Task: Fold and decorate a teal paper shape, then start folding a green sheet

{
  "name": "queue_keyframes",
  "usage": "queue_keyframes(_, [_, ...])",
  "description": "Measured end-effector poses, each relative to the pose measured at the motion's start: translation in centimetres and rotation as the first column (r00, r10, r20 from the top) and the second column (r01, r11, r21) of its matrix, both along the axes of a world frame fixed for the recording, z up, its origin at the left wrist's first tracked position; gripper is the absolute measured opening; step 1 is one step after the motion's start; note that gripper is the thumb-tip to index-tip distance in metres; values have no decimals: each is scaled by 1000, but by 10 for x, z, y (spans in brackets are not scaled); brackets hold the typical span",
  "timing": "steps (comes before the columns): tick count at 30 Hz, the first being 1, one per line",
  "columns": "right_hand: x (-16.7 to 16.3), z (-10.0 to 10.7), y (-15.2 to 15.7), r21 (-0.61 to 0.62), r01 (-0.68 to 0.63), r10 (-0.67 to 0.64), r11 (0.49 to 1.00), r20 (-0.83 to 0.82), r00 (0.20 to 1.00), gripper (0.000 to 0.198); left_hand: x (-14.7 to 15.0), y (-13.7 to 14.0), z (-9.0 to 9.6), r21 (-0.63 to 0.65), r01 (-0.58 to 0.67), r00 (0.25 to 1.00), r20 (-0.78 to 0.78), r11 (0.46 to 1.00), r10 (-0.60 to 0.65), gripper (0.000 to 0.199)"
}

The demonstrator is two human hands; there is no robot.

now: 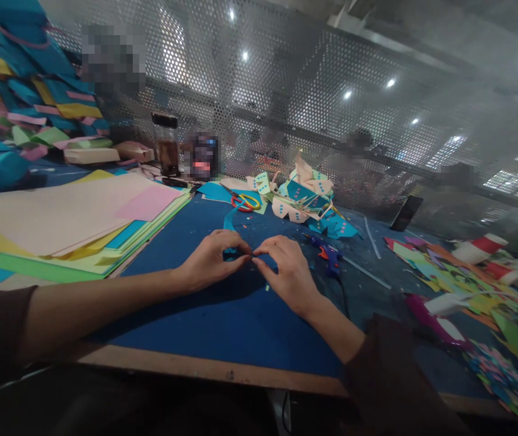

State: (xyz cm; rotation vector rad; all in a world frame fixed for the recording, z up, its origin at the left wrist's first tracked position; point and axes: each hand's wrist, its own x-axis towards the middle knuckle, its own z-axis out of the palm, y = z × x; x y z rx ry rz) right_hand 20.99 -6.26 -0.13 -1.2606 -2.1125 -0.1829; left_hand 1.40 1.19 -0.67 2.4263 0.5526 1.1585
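Observation:
My left hand [216, 257] is closed in a pinch around a narrow blue paper strip [229, 219], whose free end stands up behind the fingers. My right hand [286, 266] is pinched too, its fingertips meeting those of the left. What lies between the right fingertips is too small to make out. Just beyond the hands rest scissors with red and yellow handles [246, 203]. A blue glue gun [330, 257] lies to the right of my right hand. A tiny pale green paper scrap [267, 288] sits on the blue tabletop [213, 327] below the hands.
Stacked coloured paper sheets [77, 212] cover the left side. Folded paper pieces with coloured dots [307, 194] are heaped at the back. Glue sticks [368, 274], a purple-and-white device [440, 321], paper scraps [440, 266] and paper cups [481, 247] lie right. A jar [166, 145] stands back left.

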Motion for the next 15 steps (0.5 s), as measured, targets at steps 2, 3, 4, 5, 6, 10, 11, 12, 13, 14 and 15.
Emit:
queue_keyframes(2, [0, 0, 0, -6, -3, 3, 1000, 7, 1000, 8, 0, 0, -1, -17, -11, 1000, 5, 1000, 11, 8])
queue_keyframes(3, [0, 0, 0, -6, -6, 6, 1000, 12, 1000, 9, 0, -1, -1, -29, -16, 1000, 9, 999, 17, 8])
queue_keyframes(4, [0, 0, 0, -3, -10, 10, 1000, 16, 1000, 10, -1, -1, -1, -40, -18, 1000, 11, 999, 18, 8])
queue_keyframes(5, [0, 0, 1, 2, -14, 14, 1000, 18, 1000, 11, -1, -1, -1, -50, -17, 1000, 13, 999, 18, 8])
queue_keyframes(6, [0, 0, 1, 7, -17, 17, 1000, 20, 1000, 11, -1, -2, -1, -54, -14, 1000, 14, 998, 14, 8])
queue_keyframes(10, [0, 0, 0, 29, -22, 21, 999, 17, 1000, 7, 0, -2, -1, -61, 7, 1000, 20, 998, -6, 7])
queue_keyframes(11, [0, 0, 0, 32, -21, 20, 999, 18, 1000, 7, 0, -2, -1, -65, 9, 1000, 21, 998, -7, 7])
queue_keyframes(12, [0, 0, 0, 33, -19, 18, 999, 19, 1000, 7, 0, -1, -1, -70, 9, 1000, 21, 998, -8, 6])
queue_keyframes(13, [0, 0, 0, 32, -17, 16, 999, 20, 1000, 6, 0, -1, -2, -75, 9, 1000, 20, 997, -7, 6])
queue_keyframes(14, [0, 0, 0, 31, -16, 15, 999, 22, 1000, 6, 0, -1, -2, -78, 7, 1000, 19, 997, -6, 6])
queue_keyframes(15, [0, 0, -1, 32, -14, 13, 999, 23, 1000, 6, 0, -1, -2, -80, 5, 1000, 18, 997, -4, 5])
